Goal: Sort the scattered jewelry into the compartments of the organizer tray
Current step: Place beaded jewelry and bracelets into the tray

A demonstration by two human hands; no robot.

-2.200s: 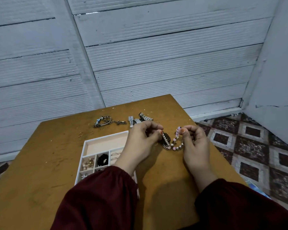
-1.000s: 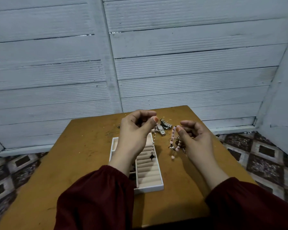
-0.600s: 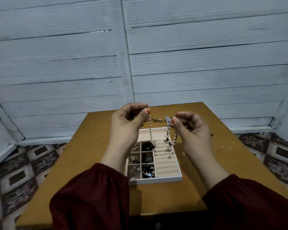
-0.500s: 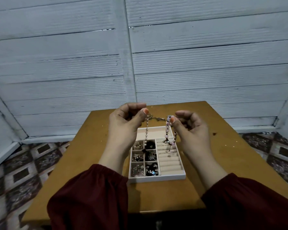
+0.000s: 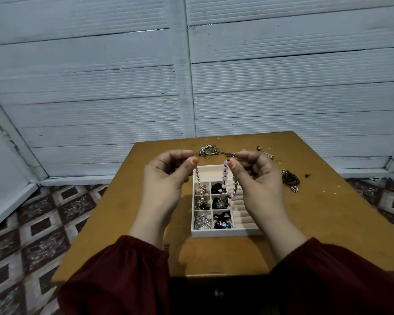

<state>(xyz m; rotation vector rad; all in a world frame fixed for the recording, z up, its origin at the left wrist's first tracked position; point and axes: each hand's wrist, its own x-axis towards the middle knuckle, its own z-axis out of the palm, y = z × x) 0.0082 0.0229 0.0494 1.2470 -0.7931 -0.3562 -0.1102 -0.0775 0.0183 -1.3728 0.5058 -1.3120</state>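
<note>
A white organizer tray (image 5: 225, 233) lies on the wooden table between my wrists, its small left compartments holding dark and silver jewelry. Above it my left hand (image 5: 166, 180) pinches the top of a thin beaded chain (image 5: 198, 181) that hangs down over the tray. At the same height my right hand (image 5: 257, 178) pinches a pink bead bracelet (image 5: 225, 178), which dangles in a loop over the tray's middle. Behind my hands, loose jewelry (image 5: 208, 151) lies scattered on the table.
More pieces lie at the back right (image 5: 265, 152), and a dark chain bundle (image 5: 290, 179) rests right of my right hand. The table (image 5: 123, 205) stands against a white plank wall, with patterned floor tiles on both sides.
My hands lifted the two pieces off the table and carried them left, over the tray. My view has shifted so the tray now sits in the centre below both hands.
</note>
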